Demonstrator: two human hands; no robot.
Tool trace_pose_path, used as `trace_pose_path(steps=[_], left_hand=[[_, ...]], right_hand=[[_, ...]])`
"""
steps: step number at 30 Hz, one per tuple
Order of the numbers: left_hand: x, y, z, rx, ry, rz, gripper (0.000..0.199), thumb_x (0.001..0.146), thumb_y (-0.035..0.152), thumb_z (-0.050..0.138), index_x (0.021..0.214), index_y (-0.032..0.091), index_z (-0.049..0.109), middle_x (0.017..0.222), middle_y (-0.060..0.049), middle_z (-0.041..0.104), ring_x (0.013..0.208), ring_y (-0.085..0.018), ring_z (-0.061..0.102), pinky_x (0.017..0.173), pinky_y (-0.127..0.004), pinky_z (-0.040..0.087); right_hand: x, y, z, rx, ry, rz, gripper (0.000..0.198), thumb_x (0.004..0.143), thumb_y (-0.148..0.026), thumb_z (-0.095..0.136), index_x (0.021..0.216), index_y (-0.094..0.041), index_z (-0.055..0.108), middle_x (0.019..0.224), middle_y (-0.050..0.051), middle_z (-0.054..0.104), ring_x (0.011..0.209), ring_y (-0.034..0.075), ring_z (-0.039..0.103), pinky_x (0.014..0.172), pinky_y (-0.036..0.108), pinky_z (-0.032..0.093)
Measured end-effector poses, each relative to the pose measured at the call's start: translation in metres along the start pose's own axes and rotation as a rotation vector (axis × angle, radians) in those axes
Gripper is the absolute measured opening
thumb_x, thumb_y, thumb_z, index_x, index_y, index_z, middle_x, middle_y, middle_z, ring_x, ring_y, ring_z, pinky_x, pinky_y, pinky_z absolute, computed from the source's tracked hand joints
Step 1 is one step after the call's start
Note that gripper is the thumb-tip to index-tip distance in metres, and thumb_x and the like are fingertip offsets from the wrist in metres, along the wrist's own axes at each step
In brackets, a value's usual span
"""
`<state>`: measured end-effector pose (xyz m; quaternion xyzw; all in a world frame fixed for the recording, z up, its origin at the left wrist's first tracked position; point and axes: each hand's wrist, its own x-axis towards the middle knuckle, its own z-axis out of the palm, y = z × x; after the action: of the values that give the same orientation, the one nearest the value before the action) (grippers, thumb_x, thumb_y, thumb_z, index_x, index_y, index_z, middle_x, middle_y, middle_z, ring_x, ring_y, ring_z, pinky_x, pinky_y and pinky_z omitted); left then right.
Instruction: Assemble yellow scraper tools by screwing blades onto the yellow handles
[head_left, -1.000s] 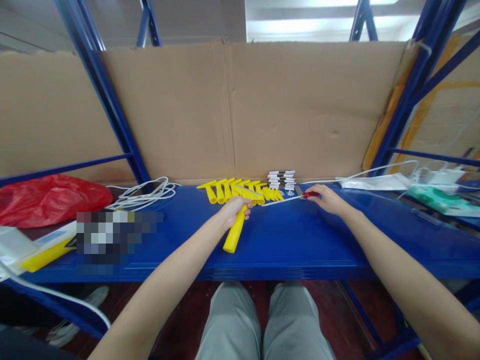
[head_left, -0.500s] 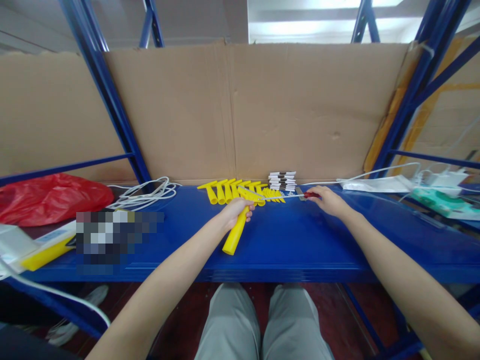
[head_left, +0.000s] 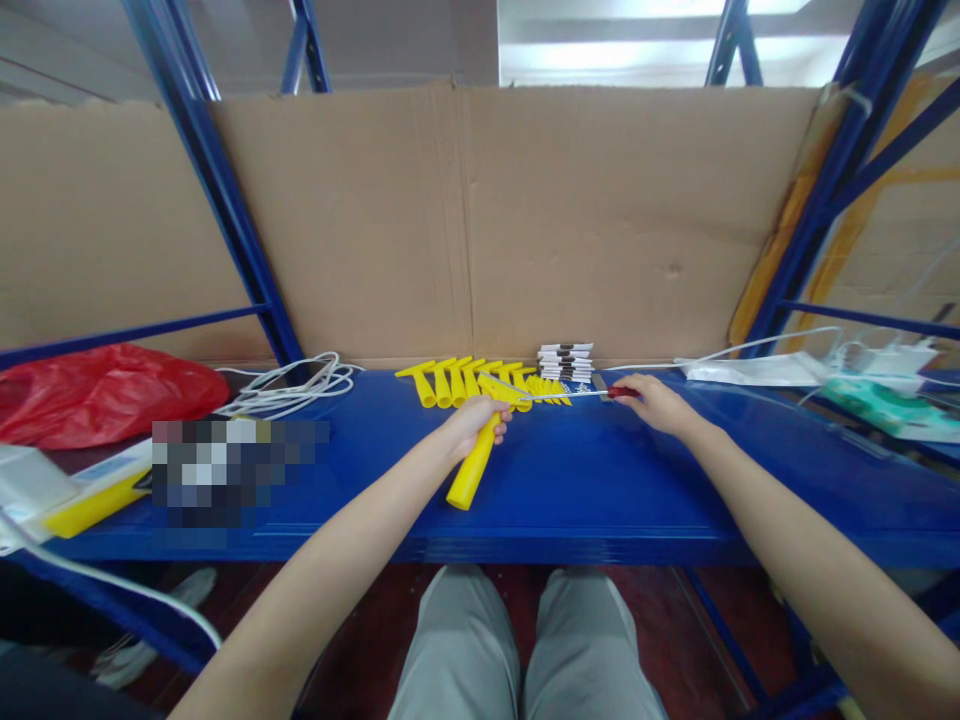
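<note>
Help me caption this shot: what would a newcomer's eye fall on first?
Probably the yellow handle in the left hand, over the blue table, and the red-handled screwdriver in the right hand, pointing toward it. Then the row of yellow parts behind, and the red bag at far left.

Near side of your right hand (head_left: 654, 402): you can cross the table (head_left: 622, 480); cardboard (head_left: 600, 225) blocks behind, yellow parts (head_left: 442, 388) leftward.

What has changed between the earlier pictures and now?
The tip of the red-handled screwdriver swung slightly forward to the yellow tool. Nothing was grasped or released. Left hand still holds the tool; right hand the screwdriver. The row of yellow pieces stayed put.
</note>
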<state>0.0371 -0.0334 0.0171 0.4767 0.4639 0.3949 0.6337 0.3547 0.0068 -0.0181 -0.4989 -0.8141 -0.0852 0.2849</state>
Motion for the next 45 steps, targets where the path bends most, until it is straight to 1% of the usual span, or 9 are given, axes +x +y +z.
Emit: trace_pose_path(steps=[6, 18, 27, 30, 32, 35, 38, 41, 45], left_hand=[[0.001, -0.002, -0.001, 0.035, 0.020, 0.033, 0.019, 0.082, 0.001, 0.042, 0.074, 0.018, 0.044, 0.049, 0.007, 0.044, 0.032, -0.006, 0.036, 0.034, -0.018, 0.028], [0.003, -0.002, -0.006, 0.273, 0.154, 0.231, 0.027, 0.079, -0.002, 0.047, 0.062, 0.019, 0.041, 0.047, 0.006, 0.042, 0.034, -0.006, 0.038, 0.035, -0.018, 0.034], [-0.002, 0.002, -0.005, 0.481, 0.272, 0.295, 0.024, 0.083, 0.002, 0.045, 0.065, 0.019, 0.044, 0.038, 0.007, 0.039, 0.032, -0.009, 0.038, 0.037, -0.020, 0.032], [-0.003, 0.004, -0.004, 0.497, 0.291, 0.283, 0.026, 0.082, 0.001, 0.045, 0.064, 0.019, 0.043, 0.036, 0.007, 0.038, 0.032, -0.009, 0.038, 0.037, -0.020, 0.031], [-0.003, 0.004, -0.005, 0.484, 0.289, 0.267, 0.027, 0.081, 0.000, 0.046, 0.063, 0.019, 0.043, 0.036, 0.007, 0.038, 0.031, -0.009, 0.037, 0.037, -0.020, 0.030], [-0.002, 0.005, -0.009, 0.450, 0.297, 0.254, 0.025, 0.078, -0.002, 0.048, 0.064, 0.019, 0.044, 0.036, 0.007, 0.038, 0.031, -0.008, 0.036, 0.037, -0.019, 0.028], [0.002, 0.004, -0.014, 0.442, 0.325, 0.261, 0.025, 0.079, -0.001, 0.049, 0.065, 0.019, 0.043, 0.037, 0.008, 0.038, 0.031, -0.008, 0.036, 0.036, -0.018, 0.028], [0.008, 0.002, -0.019, 0.419, 0.339, 0.271, 0.025, 0.078, 0.000, 0.050, 0.065, 0.019, 0.042, 0.038, 0.008, 0.037, 0.031, -0.007, 0.036, 0.036, -0.017, 0.026], [0.013, -0.001, -0.024, 0.390, 0.310, 0.275, 0.024, 0.076, -0.001, 0.052, 0.066, 0.019, 0.044, 0.040, 0.008, 0.038, 0.031, -0.006, 0.036, 0.036, -0.016, 0.025]], right_hand=[[0.000, -0.004, -0.003, -0.037, -0.039, 0.001, 0.023, 0.085, -0.024, 0.050, 0.097, -0.022, 0.069, 0.101, 0.009, 0.070, 0.095, 0.025, 0.064, 0.087, 0.041, 0.051], [0.002, -0.025, -0.010, -0.114, -0.096, 0.021, 0.026, 0.088, -0.027, 0.048, 0.104, -0.024, 0.068, 0.106, 0.008, 0.071, 0.096, 0.025, 0.065, 0.087, 0.040, 0.051], [0.002, -0.048, -0.015, -0.171, -0.187, 0.188, 0.027, 0.088, -0.029, 0.049, 0.108, -0.029, 0.067, 0.111, 0.006, 0.070, 0.100, 0.027, 0.065, 0.084, 0.042, 0.051], [0.001, -0.051, -0.014, -0.242, -0.162, 0.154, 0.027, 0.088, -0.028, 0.049, 0.109, -0.029, 0.066, 0.110, 0.005, 0.071, 0.101, 0.028, 0.064, 0.090, 0.054, 0.045], [0.000, -0.050, -0.013, -0.254, -0.129, 0.080, 0.027, 0.088, -0.027, 0.048, 0.107, -0.027, 0.067, 0.107, 0.006, 0.071, 0.099, 0.027, 0.064, 0.091, 0.052, 0.045], [0.000, -0.051, -0.013, -0.196, -0.096, -0.050, 0.027, 0.087, -0.026, 0.047, 0.106, -0.024, 0.067, 0.108, 0.008, 0.070, 0.098, 0.024, 0.065, 0.087, 0.039, 0.049], [-0.001, -0.056, -0.014, -0.196, -0.066, -0.105, 0.028, 0.088, -0.027, 0.044, 0.106, -0.022, 0.065, 0.109, 0.009, 0.070, 0.097, 0.024, 0.065, 0.084, 0.035, 0.050], [-0.002, -0.063, -0.013, -0.256, -0.045, -0.068, 0.026, 0.088, -0.032, 0.046, 0.107, -0.023, 0.061, 0.101, 0.007, 0.071, 0.086, 0.023, 0.067, 0.072, 0.032, 0.050], [-0.004, -0.068, -0.012, -0.321, -0.030, 0.006, 0.022, 0.085, -0.036, 0.051, 0.101, -0.023, 0.056, 0.079, 0.004, 0.071, 0.065, 0.021, 0.064, 0.056, 0.027, 0.041]])
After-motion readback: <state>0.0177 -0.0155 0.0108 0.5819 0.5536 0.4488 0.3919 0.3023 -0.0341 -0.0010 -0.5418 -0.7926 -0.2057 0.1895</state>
